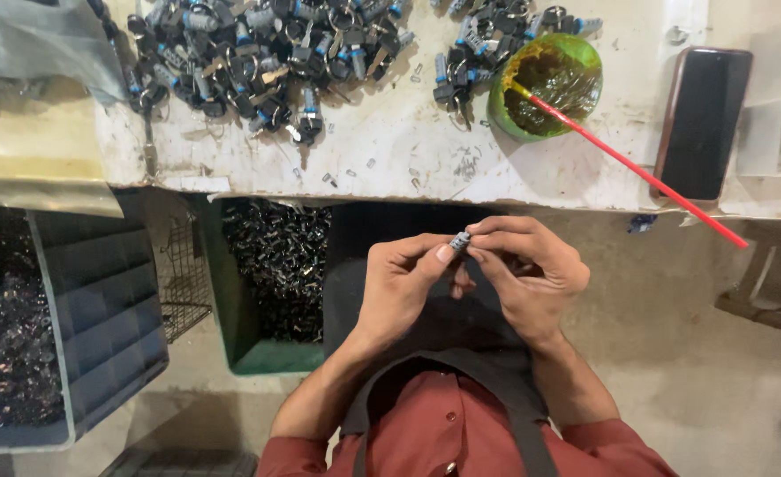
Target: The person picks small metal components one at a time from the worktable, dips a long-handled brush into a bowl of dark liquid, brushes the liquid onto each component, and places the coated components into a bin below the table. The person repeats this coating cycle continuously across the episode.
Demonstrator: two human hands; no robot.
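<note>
Cylinder (460, 240), small, metal: long axis tilted, far end pointing up-right. Pinched between left hand (401, 284) thumb tip and right hand (523, 269) fingertips, both grips clenched on it, just near of the table (390, 150) edge.

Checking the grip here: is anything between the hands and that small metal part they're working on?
Nothing visible. The left hand and right hand both pinch the small metal part directly with bare fingertips, in front of the bench, apart from everything on it.
</note>
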